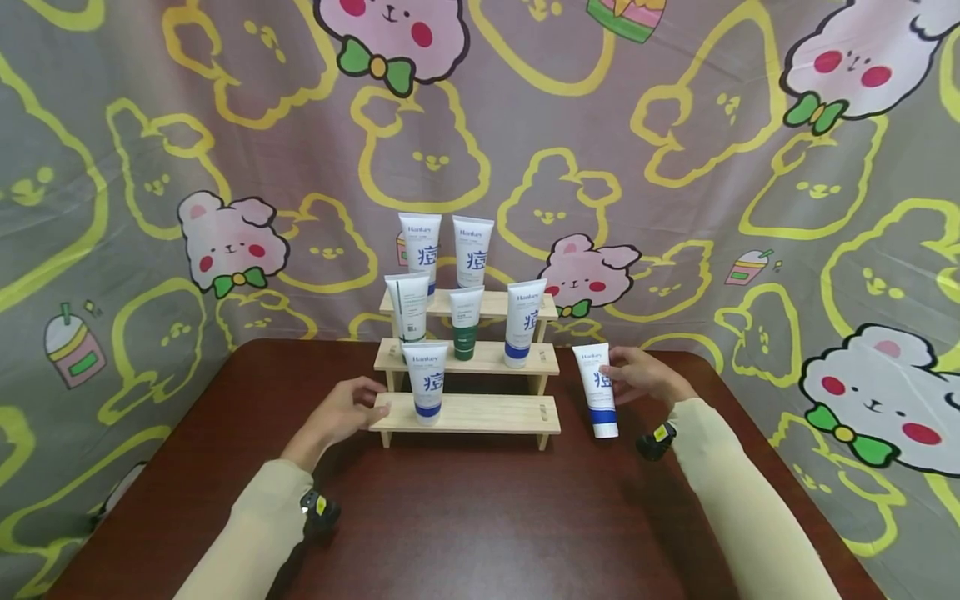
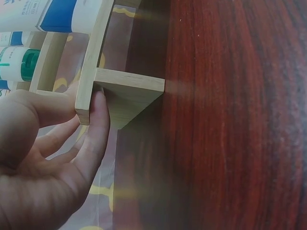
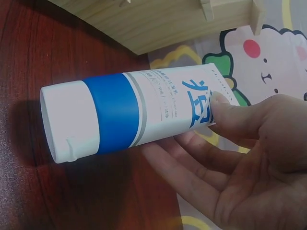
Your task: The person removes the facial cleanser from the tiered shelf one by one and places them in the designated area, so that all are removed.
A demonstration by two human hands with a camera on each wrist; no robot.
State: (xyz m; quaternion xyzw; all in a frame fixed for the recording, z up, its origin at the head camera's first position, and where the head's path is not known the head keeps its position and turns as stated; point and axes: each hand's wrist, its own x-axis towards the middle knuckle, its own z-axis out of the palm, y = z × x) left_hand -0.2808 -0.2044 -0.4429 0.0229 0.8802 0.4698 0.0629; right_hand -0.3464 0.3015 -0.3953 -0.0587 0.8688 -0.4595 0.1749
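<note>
A three-tier wooden display stand point(image 1: 495, 412) stands on the table. My left hand point(image 1: 341, 414) pinches the left end of its lowest shelf; in the left wrist view, the thumb is above the board point(image 2: 86, 91) and a finger beneath. My right hand point(image 1: 641, 375) holds a white-and-blue squeeze tube point(image 1: 597, 392) to the right of the stand, cap down and slightly tilted. In the right wrist view the thumb presses the printed front of that tube point(image 3: 115, 112), with fingers behind. A similar tube point(image 1: 429, 385) stands on the lowest shelf, towards its left end.
The middle shelf carries a white tube point(image 1: 411, 308), a smaller green-and-white tube point(image 1: 466, 325) and a white-and-blue tube point(image 1: 522, 323). Two more white-and-blue tubes point(image 1: 420, 250) stand on the top shelf. Behind the dark red table point(image 1: 465, 517) hangs a patterned curtain point(image 1: 480, 125).
</note>
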